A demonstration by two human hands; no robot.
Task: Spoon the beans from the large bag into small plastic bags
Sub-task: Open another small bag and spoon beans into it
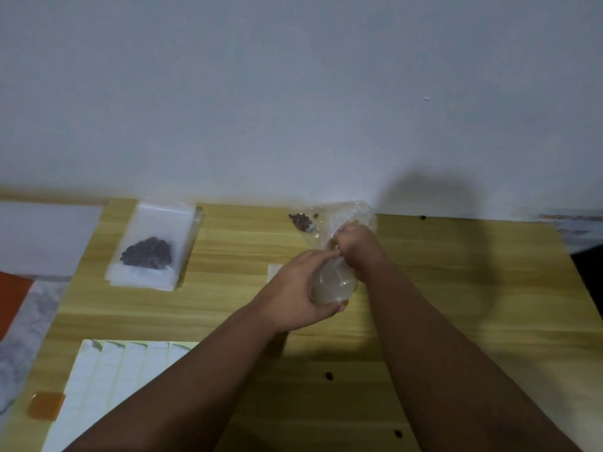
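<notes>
A clear plastic bag (332,282) sits between my hands at the table's middle; its lower bulge looks pale and its top spreads out toward the wall. My left hand (293,288) cups the bulging part from the left and below. My right hand (354,244) pinches the twisted neck just above it. A few dark beans (301,220) lie inside the loose plastic near the wall. A small flat plastic bag with a heap of dark beans (148,252) lies on a stack of similar bags at the left. No spoon is in view.
The wooden table (440,288) meets a white wall at the back. Sheets of white labels (114,380) lie at the front left. Single stray beans (329,375) dot the table. White paper and an orange sheet sit off the left edge.
</notes>
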